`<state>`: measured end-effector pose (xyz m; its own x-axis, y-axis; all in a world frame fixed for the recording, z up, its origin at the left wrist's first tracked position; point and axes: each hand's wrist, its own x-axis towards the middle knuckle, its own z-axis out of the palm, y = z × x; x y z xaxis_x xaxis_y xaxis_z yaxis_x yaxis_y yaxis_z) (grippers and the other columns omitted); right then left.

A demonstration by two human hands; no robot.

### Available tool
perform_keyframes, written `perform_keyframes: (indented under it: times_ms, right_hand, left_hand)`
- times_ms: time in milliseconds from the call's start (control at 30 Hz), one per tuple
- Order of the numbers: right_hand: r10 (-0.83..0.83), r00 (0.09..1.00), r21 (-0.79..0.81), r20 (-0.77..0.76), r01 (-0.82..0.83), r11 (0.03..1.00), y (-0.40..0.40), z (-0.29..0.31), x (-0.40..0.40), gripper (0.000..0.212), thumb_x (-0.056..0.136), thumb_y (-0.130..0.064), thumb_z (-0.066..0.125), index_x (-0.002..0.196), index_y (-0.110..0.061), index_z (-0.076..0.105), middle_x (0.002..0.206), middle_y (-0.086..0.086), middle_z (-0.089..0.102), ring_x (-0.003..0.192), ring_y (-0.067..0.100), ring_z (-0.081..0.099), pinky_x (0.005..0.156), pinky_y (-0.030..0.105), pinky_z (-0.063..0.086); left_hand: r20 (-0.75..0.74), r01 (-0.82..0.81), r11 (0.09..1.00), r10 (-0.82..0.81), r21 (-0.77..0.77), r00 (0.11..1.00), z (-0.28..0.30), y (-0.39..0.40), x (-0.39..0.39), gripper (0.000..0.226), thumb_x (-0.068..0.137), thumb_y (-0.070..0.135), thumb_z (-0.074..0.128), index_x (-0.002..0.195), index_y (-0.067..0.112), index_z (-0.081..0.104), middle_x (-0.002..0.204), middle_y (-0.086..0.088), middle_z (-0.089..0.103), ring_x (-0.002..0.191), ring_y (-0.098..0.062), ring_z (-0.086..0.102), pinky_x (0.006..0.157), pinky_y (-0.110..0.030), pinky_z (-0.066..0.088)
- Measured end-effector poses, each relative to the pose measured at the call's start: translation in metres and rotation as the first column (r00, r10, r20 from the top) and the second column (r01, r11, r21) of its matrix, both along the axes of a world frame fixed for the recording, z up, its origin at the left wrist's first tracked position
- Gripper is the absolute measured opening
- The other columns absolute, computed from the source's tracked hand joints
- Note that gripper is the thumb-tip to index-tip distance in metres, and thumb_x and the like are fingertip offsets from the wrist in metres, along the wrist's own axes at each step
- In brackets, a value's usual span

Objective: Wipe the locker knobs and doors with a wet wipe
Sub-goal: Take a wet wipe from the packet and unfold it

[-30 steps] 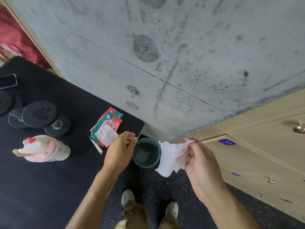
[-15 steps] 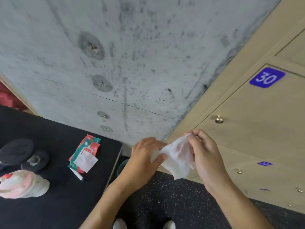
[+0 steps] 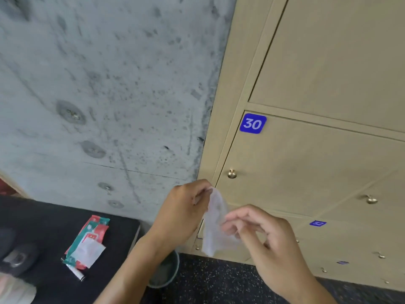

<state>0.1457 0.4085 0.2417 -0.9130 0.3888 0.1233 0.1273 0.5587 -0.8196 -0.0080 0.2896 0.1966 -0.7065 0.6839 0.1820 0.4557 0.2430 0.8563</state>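
both hands (image 3: 182, 213) pinch thin, crumpled wet wipe (image 3: 213, 224).

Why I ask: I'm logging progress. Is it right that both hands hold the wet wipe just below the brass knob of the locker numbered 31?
Not quite. The head view shows the number plate above that brass knob reads 30. The rest stands: left hand and right hand hold the wet wipe just below it.

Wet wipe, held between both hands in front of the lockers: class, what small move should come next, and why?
Probably bunch the wet wipe into the right hand and bring it up to the brass knob of locker 30. The wipe hangs loose, pinched between the left hand and the right, touching nothing, and that knob sits just above it.
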Motion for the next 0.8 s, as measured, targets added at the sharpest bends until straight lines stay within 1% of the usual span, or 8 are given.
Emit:
perform_keyframes:
  times_ms: [67, 133, 233, 400, 533, 633, 700, 800]
  right_hand:
    - [-0.038, 0.997, -0.011, -0.069, 0.037, 0.999, 0.016, 0.004, 0.012, 0.036, 0.097, -0.001, 0.055, 0.088, -0.031, 0.074, 0.084, -0.013, 0.077, 0.085, 0.010, 0.075, 0.072, 0.040, 0.060]
    - [-0.118, 0.977, -0.007, -0.179, 0.118, 0.993, 0.032, 0.006, 0.022, 0.034, 0.095, 0.001, 0.058, 0.087, -0.027, 0.074, 0.080, -0.013, 0.077, 0.080, 0.008, 0.075, 0.068, 0.029, 0.059]
    - [-0.225, 0.931, -0.044, -0.287, 0.221, 0.974, 0.054, 0.010, 0.031, 0.027, 0.093, 0.002, 0.063, 0.085, -0.022, 0.073, 0.074, -0.011, 0.076, 0.076, 0.006, 0.073, 0.067, 0.012, 0.049]
    - [-0.288, 0.889, -0.065, -0.357, 0.284, 0.957, 0.089, 0.016, 0.039, 0.025, 0.088, -0.008, 0.072, 0.089, -0.033, 0.070, 0.088, -0.010, 0.074, 0.080, 0.014, 0.062, 0.067, 0.017, 0.045]
    - [-0.198, 0.906, 0.029, -0.373, 0.224, 0.974, 0.125, 0.029, 0.045, 0.024, 0.089, -0.007, 0.071, 0.097, -0.030, 0.071, 0.095, -0.011, 0.069, 0.083, 0.013, 0.061, 0.070, 0.020, 0.046]
    - [-0.059, 0.962, 0.181, -0.266, 0.110, 0.977, 0.152, 0.039, 0.046, 0.020, 0.092, -0.015, 0.068, 0.104, -0.031, 0.071, 0.096, -0.012, 0.067, 0.087, 0.015, 0.061, 0.073, 0.027, 0.047]
    - [0.009, 0.979, 0.194, -0.203, 0.031, 0.981, 0.168, 0.047, 0.046, 0.019, 0.095, -0.020, 0.065, 0.107, -0.033, 0.071, 0.095, -0.011, 0.066, 0.081, 0.016, 0.061, 0.074, 0.030, 0.047]
    - [0.093, 0.984, 0.143, -0.150, -0.072, 0.987, 0.188, 0.064, 0.045, 0.020, 0.099, -0.018, 0.060, 0.105, -0.031, 0.073, 0.098, -0.018, 0.071, 0.085, 0.008, 0.064, 0.076, 0.019, 0.047]
  left_hand:
    - [-0.030, 0.017, 1.000, -0.017, 0.014, 0.999, 0.012, 0.014, 0.008, 0.033, 0.102, 0.021, 0.050, 0.070, 0.018, 0.044, 0.064, -0.008, 0.041, 0.058, -0.007, 0.031, 0.054, -0.024, 0.023]
    - [-0.046, 0.035, 0.999, -0.034, 0.021, 0.998, 0.020, 0.027, 0.016, 0.028, 0.102, 0.018, 0.050, 0.074, 0.014, 0.049, 0.068, -0.009, 0.046, 0.058, -0.010, 0.036, 0.054, -0.026, 0.026]
    - [-0.046, 0.042, 0.999, -0.040, 0.033, 0.998, 0.030, 0.046, 0.028, 0.025, 0.101, 0.017, 0.051, 0.077, 0.013, 0.054, 0.070, -0.009, 0.052, 0.067, -0.029, 0.050, 0.057, -0.041, 0.036]
    - [-0.071, 0.040, 0.995, -0.034, 0.087, 0.997, 0.052, 0.077, 0.050, 0.024, 0.098, 0.027, 0.048, 0.080, 0.017, 0.060, 0.072, -0.005, 0.058, 0.071, -0.030, 0.052, 0.064, -0.049, 0.044]
    - [-0.072, 0.060, 0.994, -0.054, 0.096, 0.996, 0.064, 0.097, 0.064, 0.025, 0.105, 0.018, 0.049, 0.093, 0.029, 0.069, 0.087, 0.003, 0.069, 0.081, -0.029, 0.065, 0.068, -0.050, 0.053]
    - [-0.130, 0.070, 0.991, -0.054, 0.117, 0.990, 0.074, 0.111, 0.075, 0.026, 0.105, 0.013, 0.054, 0.095, 0.030, 0.070, 0.090, 0.005, 0.071, 0.086, -0.024, 0.068, 0.074, -0.047, 0.054]
    - [-0.154, 0.070, 0.990, -0.051, 0.121, 0.987, 0.078, 0.119, 0.080, 0.025, 0.104, 0.012, 0.055, 0.095, 0.028, 0.071, 0.091, 0.008, 0.072, 0.091, -0.022, 0.068, 0.078, -0.041, 0.053]
    - [-0.185, 0.041, 0.993, -0.019, 0.115, 0.983, 0.084, 0.127, 0.085, 0.021, 0.103, 0.012, 0.057, 0.095, 0.025, 0.073, 0.091, 0.010, 0.073, 0.091, -0.019, 0.067, 0.072, -0.028, 0.051]
